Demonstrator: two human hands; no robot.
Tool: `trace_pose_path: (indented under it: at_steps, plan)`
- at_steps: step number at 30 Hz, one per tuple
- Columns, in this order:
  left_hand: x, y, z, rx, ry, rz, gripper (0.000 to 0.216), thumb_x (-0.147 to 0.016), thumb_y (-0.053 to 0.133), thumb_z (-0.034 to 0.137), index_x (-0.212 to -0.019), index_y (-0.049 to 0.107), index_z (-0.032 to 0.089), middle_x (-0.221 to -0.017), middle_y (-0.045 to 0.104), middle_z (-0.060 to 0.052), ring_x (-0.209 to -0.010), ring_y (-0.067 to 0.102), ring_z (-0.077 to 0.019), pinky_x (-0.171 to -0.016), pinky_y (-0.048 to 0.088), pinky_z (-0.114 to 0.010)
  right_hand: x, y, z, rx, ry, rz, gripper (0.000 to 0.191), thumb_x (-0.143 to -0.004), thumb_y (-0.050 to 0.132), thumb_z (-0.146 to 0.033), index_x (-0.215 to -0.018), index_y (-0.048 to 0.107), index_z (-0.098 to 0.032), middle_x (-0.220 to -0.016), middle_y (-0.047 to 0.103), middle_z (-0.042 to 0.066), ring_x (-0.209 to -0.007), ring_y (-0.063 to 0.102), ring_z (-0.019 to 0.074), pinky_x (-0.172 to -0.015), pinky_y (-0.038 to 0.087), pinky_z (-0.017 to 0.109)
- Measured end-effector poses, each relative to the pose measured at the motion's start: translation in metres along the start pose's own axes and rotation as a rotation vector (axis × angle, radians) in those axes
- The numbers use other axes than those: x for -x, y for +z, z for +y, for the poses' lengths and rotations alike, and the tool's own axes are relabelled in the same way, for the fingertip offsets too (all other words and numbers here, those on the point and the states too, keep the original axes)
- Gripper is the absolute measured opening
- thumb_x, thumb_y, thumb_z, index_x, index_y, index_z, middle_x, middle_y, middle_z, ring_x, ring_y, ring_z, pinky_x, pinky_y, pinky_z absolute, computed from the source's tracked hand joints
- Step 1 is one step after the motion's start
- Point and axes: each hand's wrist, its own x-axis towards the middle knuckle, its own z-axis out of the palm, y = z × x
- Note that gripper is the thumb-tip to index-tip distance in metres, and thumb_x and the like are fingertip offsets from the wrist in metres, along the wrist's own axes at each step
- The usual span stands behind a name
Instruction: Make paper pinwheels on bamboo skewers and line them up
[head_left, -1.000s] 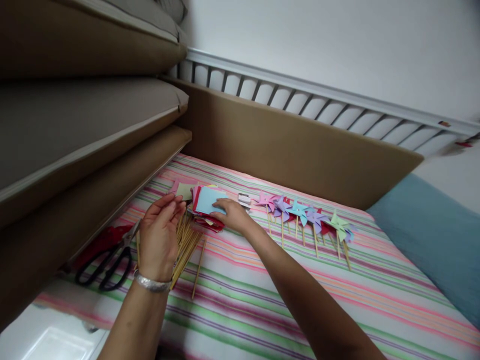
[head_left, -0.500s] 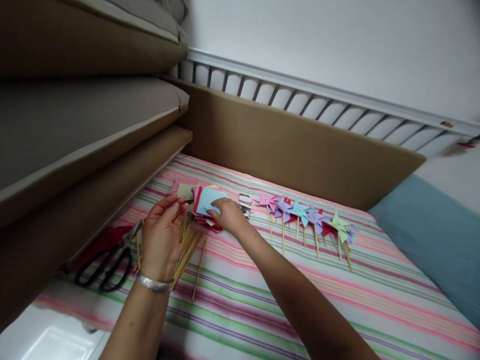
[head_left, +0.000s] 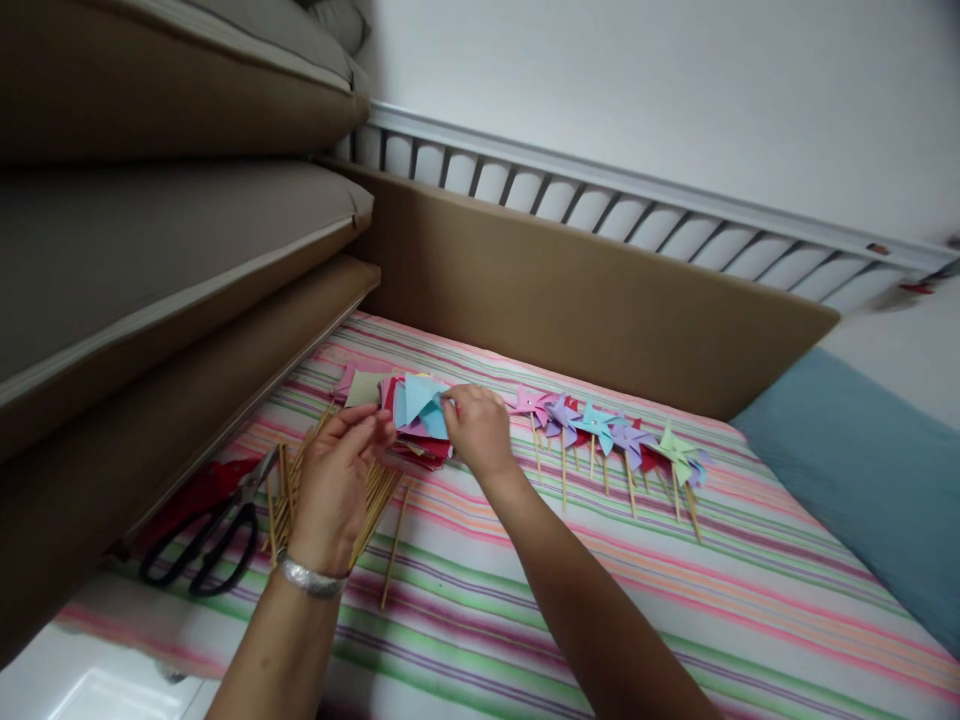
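Note:
My right hand (head_left: 482, 428) pinches the edge of a light blue paper square (head_left: 422, 398), which bends up from a stack of coloured paper (head_left: 427, 455). Just left of the stack hovers my left hand (head_left: 337, 480), a silver bangle on its wrist. Its fingers are loosely curled, thumb a little apart, with nothing visible between them. Beneath that hand lies a pile of thin wooden sticks (head_left: 379, 500), partly hidden by it. One single stick (head_left: 394, 550) rests apart to the right.
Black-handled scissors (head_left: 202, 540) lie at the left by a red item (head_left: 199, 490). Several finished paper pinwheels (head_left: 598, 424) on sticks lie in a row at right. Thick folded cushions (head_left: 187, 250) rise on the left, and a brown panel (head_left: 585, 295) stands behind the striped cloth (head_left: 525, 590).
My right hand has drawn back to the right, bending up the blue paper's edge. My left hand has shifted slightly toward the stack. The view has tilted a little.

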Motion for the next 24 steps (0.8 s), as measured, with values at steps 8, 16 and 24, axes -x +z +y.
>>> trace_pose_path:
  at_steps: [8, 16, 24]
  plan:
    - [0.024, 0.030, -0.038, -0.107, -0.618, -0.263, 0.043, -0.078, 0.058, 0.048, -0.089, 0.068, 0.008, -0.092, 0.070, -0.019, -0.077, 0.068, -0.0214, -0.071, 0.053, -0.030, 0.099, -0.037, 0.033, -0.216, 0.103, 0.470, 0.025, -0.085, 0.051, -0.017, -0.102, 0.067, -0.027, -0.097, 0.064, 0.006, -0.093, 0.058, 0.0209, -0.082, 0.047, 0.038]
    - [0.030, 0.041, -0.083, 0.008, -0.631, -0.188, 0.022, -0.077, 0.060, 0.014, -0.098, 0.065, 0.014, -0.092, 0.072, -0.009, -0.074, 0.068, -0.0174, -0.069, 0.056, -0.030, 0.144, -0.025, 0.044, -0.472, 0.102, 0.356, 0.031, -0.084, 0.047, -0.011, -0.101, 0.066, -0.028, -0.109, 0.063, 0.006, -0.098, 0.061, 0.0198, -0.077, 0.054, 0.034]
    - [0.026, 0.052, -0.093, -0.023, -0.541, -0.156, 0.028, -0.078, 0.054, 0.008, -0.104, 0.065, 0.012, -0.093, 0.073, -0.009, -0.083, 0.068, -0.0204, -0.072, 0.057, -0.034, 0.142, -0.026, 0.053, -0.489, 0.101, 0.228, 0.034, -0.081, 0.052, -0.011, -0.112, 0.059, -0.025, -0.131, 0.050, 0.009, -0.118, 0.048, 0.0224, -0.098, 0.043, 0.042]
